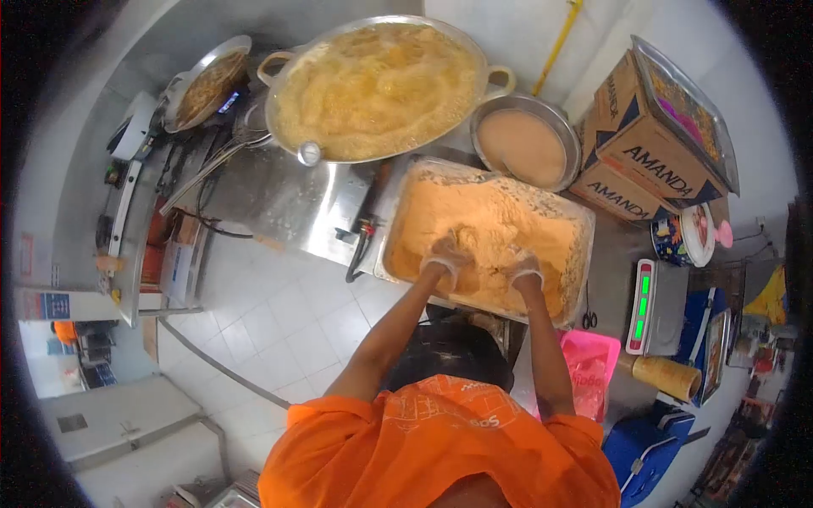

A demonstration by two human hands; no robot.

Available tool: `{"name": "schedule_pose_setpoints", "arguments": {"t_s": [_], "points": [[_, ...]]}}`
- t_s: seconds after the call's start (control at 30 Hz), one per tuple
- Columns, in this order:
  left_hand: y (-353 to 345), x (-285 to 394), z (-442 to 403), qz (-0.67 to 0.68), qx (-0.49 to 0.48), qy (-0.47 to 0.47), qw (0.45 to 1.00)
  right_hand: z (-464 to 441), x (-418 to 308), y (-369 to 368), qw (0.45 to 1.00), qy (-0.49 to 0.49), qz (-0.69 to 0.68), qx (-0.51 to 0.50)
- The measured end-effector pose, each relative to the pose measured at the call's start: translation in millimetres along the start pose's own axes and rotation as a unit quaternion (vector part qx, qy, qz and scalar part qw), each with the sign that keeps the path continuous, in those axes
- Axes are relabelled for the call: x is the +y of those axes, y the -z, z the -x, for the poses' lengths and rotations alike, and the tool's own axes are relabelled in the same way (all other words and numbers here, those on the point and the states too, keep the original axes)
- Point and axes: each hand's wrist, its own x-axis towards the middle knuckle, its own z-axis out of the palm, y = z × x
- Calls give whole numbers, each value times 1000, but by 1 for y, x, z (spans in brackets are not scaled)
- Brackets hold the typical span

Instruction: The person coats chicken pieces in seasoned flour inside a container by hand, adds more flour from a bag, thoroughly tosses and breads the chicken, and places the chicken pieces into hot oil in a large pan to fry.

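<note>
A large metal tray (pixel 586 254) holds a thick layer of orange breading flour (pixel 457 196), heaped in the middle. My left hand (pixel 447 257), in a clear plastic glove, presses into the left side of the heap. Opposite it, my right hand (pixel 522 269), gloved the same way, is sunk in the flour on the right side. Lumpy coated pieces (pixel 491 241) appear between the hands, but their kind is hidden under the flour. The fingers of both hands are largely covered, so I cannot see what they grip.
Behind the tray, a wide pan of bubbling oil (pixel 381 89) carries a dial thermometer (pixel 309 153). A bowl of pinkish-brown batter (pixel 522 146) stands beside cardboard boxes (pixel 648 161). To the right are scissors (pixel 589 319), a digital scale (pixel 644 306) and a pink plastic bag (pixel 590 364).
</note>
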Motion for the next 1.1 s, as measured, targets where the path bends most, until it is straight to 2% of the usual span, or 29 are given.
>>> {"name": "schedule_pose_setpoints", "arguments": {"t_s": [0.07,0.13,0.17,0.2,0.3,0.4,0.47,0.5,0.53,0.6,0.63,0.73,0.77,0.83,0.87,0.9,0.93,0.97,1.0,1.07,1.1], "points": [[10,10,6,13,4,11,1000,-1,19,-21,999,30,5,18],[93,77,35,3,-88,81,993,-10,54,-53,982,113,83,128],[101,81,41,6,-34,52,998,-8,58,-53,970,142,96,173],[104,83,49,7,20,23,1000,7,35,-25,980,115,-16,159],[110,89,71,9,179,-66,982,40,-50,36,979,-13,84,188],[129,100,76,-3,284,-164,945,52,-60,44,968,-70,24,238],[132,107,85,126,226,-159,953,56,-44,35,969,-40,29,241],[142,110,79,253,148,-124,948,46,-46,44,968,-13,34,249],[153,112,74,374,65,-86,921,37,-49,51,963,15,50,266],[162,112,63,134,128,-90,979,43,-50,47,954,56,76,286],[163,109,62,8,152,-90,984,49,-53,40,948,73,87,296],[159,106,56,-52,106,-109,987,44,-53,42,974,12,-3,227],[166,109,51,-27,79,-77,994,34,-45,33,964,-24,-18,265],[196,127,71,29,11,-3,1000,38,-56,59,982,3,-31,188],[210,128,67,52,65,-58,995,26,-63,78,987,23,-37,156],[220,127,63,75,117,-112,984,9,-56,93,967,77,103,219],[230,125,63,97,166,-163,968,0,-68,116,944,144,151,256],[249,130,65,73,180,-169,966,-9,-81,139,910,206,203,297],[276,140,70,49,193,-175,964,-11,-116,179,891,281,166,316],[330,165,75,13,214,-193,958,-64,-133,221,830,321,283,359],[356,178,76,2,220,-203,954,-85,-153,243,851,322,263,319]]}}
